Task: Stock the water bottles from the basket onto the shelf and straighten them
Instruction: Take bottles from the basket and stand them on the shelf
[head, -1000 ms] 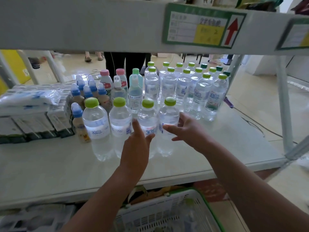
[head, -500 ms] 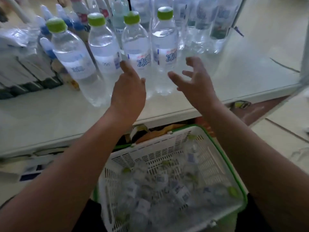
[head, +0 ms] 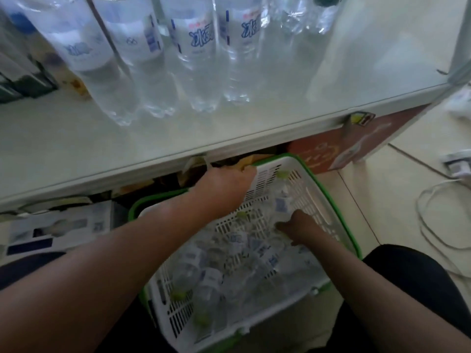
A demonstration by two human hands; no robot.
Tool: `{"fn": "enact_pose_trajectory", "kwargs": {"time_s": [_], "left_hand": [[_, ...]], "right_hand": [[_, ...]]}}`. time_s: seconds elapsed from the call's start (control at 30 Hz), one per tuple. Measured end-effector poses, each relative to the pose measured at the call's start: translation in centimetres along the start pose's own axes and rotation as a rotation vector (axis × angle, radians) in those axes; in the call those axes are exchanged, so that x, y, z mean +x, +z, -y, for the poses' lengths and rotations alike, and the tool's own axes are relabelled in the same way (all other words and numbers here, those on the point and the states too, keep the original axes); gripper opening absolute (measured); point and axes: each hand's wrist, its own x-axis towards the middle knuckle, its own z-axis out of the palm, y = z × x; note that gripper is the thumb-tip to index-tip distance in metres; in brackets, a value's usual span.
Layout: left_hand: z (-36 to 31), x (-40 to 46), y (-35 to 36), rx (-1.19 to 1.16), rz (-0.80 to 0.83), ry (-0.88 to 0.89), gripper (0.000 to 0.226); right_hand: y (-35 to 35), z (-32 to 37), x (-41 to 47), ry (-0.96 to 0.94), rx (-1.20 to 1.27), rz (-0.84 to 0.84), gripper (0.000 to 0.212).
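A white basket with a green rim (head: 175, 314) sits on the floor below the shelf (head: 76, 149), holding several clear water bottles with green caps (head: 211, 276) lying loose. My left hand (head: 224, 184) is at the basket's far rim with its fingers curled over the edge. My right hand (head: 298, 228) is down inside the basket on the bottles, fingers pointing left; blur hides whether it grips one. A row of upright water bottles (head: 198, 47) stands on the shelf above.
Dark boxes (head: 23, 82) stand at the shelf's left end. A brown carton (head: 339, 146) sits under the shelf to the right. White cables (head: 433, 225) lie on the tiled floor at right. A printed box (head: 56, 230) is at lower left.
Both hands have left the bottles on the shelf and dropped to the basket. The view has tilted down from the shelf to the basket.
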Motion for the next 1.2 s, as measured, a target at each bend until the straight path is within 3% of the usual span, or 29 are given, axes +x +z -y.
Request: {"fn": "enact_pose_trajectory", "kwargs": {"time_s": [0.07,0.17,0.33,0.43,0.57,0.73,0.83,0.93,1.07,1.17,1.2], "left_hand": [[-0.2,-0.6,1.4,-0.012,0.106,0.045,0.041],[-1.3,-0.7,1.8,-0.148,0.185,0.074,0.039],[-5.3,-1.1,4.3,-0.360,0.424,0.051,0.038],[-7.7,-2.5,6.8,-0.625,0.639,-0.069,0.055],[-8.7,-4.4,11.1,-0.604,0.823,-0.091,0.077],[-10.1,-4.0,15.0,-0.746,0.705,-0.326,0.097],[-12.5,-4.1,16.2,-0.854,0.609,-0.452,0.092],[-12.9,-4.0,16.3,-0.926,0.574,-0.543,0.084],[-11.9,-3.4,14.0,-0.768,0.487,-0.436,0.059],[-10.4,-2.4,10.0,-0.950,0.405,-0.530,0.043],[-9.8,-2.6,8.8,-0.898,0.388,-0.412,0.043]], "right_hand": [[0.7,0.7,1.1,-0.009,-0.001,-0.040,0.049],[1.6,0.8,2.8,0.034,0.130,-0.068,0.046],[0.8,-0.8,5.1,0.054,0.130,-0.001,0.059],[0.7,-1.6,5.7,0.011,0.078,0.003,0.073],[1.2,-2.6,7.2,-0.069,-0.030,-0.045,0.069],[2.4,-4.0,8.9,-0.094,0.072,-0.060,0.070],[3.7,-6.0,11.1,-0.105,0.104,-0.108,0.081],[3.3,-5.3,10.1,-0.149,0.155,-0.111,0.071],[1.4,-3.6,6.5,-0.258,0.165,-0.110,0.031],[-1.1,-2.8,4.9,-0.339,0.106,-0.052,0.043],[-2.3,-2.3,4.0,-0.375,0.101,-0.007,0.054]]}}
